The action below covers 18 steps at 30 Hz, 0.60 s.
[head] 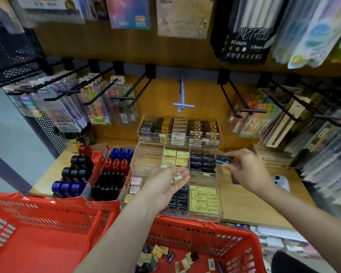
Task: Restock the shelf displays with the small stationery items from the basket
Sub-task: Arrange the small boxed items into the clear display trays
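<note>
**A:** Head view, going left to right. At 8 o'clock there's the red basket (47,229), and its right half at 6 o'clock has loose small erasers (161,253) scattered on the bottom, yellow ones and dark ones mixed. Just past the basket rim, around 9 o'clock, sit red cardboard display boxes (98,164) packed with black, blue and red round-topped items. Can't tell what those are exactly.

**B:** What about the hands?

**A:** The left hand (165,184) is dead centre, palm up, fingers loosely curled round a small yellow eraser (176,177). It's hovering over the clear acrylic tray (205,176), the middle one of three stepped trays. That tray has yellow erasers in the middle slot and dark ones to the right of them.

**B:** And the right?

**A:** The right hand (246,168) is at about 3 o'clock from the left one, fingertips pinching a dark eraser (222,159) right at the tray's right end, just beside the dark stack (202,161). Whether it's touching the stack, I can't tell.

**B:** Anything further right?

**A:** A white object (282,182) lies on the wooden shelf (244,205) just behind that wrist, then hanging packs of pens (323,154) out at 3 o'clock.
</note>
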Tool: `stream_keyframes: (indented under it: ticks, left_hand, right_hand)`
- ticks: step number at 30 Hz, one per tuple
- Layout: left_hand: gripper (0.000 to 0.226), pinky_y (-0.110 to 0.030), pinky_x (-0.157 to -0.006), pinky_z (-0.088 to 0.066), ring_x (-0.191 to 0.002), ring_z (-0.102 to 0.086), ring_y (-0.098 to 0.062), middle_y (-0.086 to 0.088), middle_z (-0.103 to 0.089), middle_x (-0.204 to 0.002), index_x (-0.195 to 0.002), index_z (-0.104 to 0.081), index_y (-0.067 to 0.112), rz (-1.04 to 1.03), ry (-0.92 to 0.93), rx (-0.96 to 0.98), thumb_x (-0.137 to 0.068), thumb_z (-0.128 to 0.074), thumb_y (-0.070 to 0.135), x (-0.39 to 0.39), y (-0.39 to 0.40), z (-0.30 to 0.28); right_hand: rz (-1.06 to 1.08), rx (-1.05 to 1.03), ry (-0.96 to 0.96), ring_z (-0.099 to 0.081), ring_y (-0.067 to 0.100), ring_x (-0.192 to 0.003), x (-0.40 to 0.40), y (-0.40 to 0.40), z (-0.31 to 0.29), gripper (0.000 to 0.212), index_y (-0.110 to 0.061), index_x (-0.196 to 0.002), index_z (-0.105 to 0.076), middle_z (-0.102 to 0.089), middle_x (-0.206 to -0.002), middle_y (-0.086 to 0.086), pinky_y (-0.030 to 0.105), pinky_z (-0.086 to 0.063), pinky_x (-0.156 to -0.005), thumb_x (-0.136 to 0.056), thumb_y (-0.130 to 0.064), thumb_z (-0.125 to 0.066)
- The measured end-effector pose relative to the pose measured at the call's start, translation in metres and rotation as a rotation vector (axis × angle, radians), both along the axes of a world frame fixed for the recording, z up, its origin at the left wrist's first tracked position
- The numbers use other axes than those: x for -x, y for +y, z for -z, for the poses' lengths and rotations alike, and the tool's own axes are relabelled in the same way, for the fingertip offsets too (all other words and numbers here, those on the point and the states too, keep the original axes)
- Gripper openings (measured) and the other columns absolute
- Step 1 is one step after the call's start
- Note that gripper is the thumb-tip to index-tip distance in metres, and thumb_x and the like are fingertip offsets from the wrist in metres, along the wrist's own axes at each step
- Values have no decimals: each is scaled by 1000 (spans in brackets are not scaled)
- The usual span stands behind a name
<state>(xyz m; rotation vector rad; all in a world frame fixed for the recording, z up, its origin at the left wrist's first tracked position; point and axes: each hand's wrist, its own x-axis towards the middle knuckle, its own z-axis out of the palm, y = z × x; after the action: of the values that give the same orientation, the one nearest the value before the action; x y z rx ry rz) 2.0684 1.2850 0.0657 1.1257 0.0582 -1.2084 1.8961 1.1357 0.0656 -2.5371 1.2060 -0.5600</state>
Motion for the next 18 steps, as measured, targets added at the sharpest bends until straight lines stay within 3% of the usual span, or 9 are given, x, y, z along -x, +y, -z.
stream_keyframes:
  ticks: [4,10,15,18]
  left_hand:
    - [59,-41,-82,-61,-104,-70,-28,-21,-66,-118,-146,-27,-3,58,3,-2,-94,-53,-10,2,-4,7]
    - [30,-39,-85,-58,-105,-69,-27,-20,-72,-108,-123,-53,-3,86,-36,-20,-93,-55,-7,-2,-1,16]
    - [29,-42,-79,-60,-97,-72,-30,-25,-64,-118,-119,-53,3,42,-41,-21,-93,-56,-8,-6,0,15]
    - [25,-41,-76,-62,-95,-72,-31,-25,-65,-113,-112,-57,5,61,-38,-20,-91,-58,-8,-4,0,15]
  right_hand:
    - [-25,-21,127,-59,22,-100,-18,-11,9,35,-17,-122,-67,-61,-114,6,33,-47,-91,-88,-24,-71]
    - [11,10,444,-47,26,-120,-39,-14,11,36,-32,-126,-63,-56,-129,1,39,-40,-98,-91,-39,-66]
    - [102,-216,336,-56,21,-113,-42,-15,15,29,-37,-116,-69,-65,-115,-4,39,-43,-101,-88,-39,-71]
    - [139,-149,393,-57,18,-110,-50,-18,15,25,-38,-108,-71,-68,-108,-10,37,-40,-100,-84,-44,-73]
